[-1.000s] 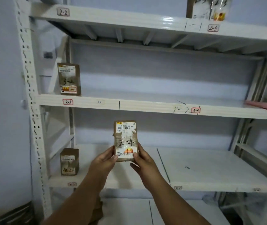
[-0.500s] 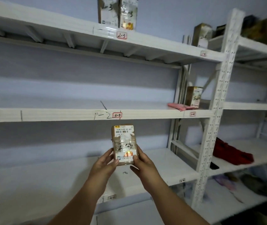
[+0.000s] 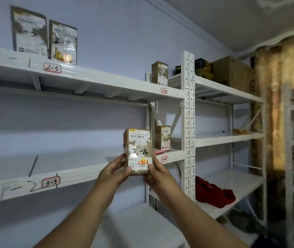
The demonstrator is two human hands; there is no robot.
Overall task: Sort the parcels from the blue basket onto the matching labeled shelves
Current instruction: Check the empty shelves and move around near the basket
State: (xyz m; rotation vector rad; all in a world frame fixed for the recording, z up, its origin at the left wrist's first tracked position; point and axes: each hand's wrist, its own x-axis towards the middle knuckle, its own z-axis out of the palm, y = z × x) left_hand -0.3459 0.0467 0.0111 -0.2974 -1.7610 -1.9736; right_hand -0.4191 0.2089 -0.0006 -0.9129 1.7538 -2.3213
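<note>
A brown taped parcel [image 3: 137, 151] marked 2-4 is upright in front of me, gripped at its lower sides by my left hand [image 3: 115, 171] and my right hand [image 3: 157, 173]. On the top shelf to the upper right, another parcel marked 2-4 [image 3: 159, 73] stands above the red-bordered 2-4 label [image 3: 164, 90]. Labels 2-3 [image 3: 52, 68], 3-3 [image 3: 50, 182] and 3-4 [image 3: 164, 159] mark other shelf edges. Behind the held parcel a 3-4 parcel [image 3: 164, 137] stands on the middle shelf. The blue basket is out of view.
Two parcels [image 3: 44, 35] stand on the top shelf above the 2-3 label. A white perforated upright [image 3: 188, 122] divides the racks. Red cloth [image 3: 212, 192] lies on a lower right shelf. Boxes [image 3: 232, 72] top the right rack; a curtain [image 3: 282, 104] hangs far right.
The view has swung right and upward along the rack, bringing the 2-4 and 3-4 labels into sight. Both hands still hold the parcel the same way in front of me.
</note>
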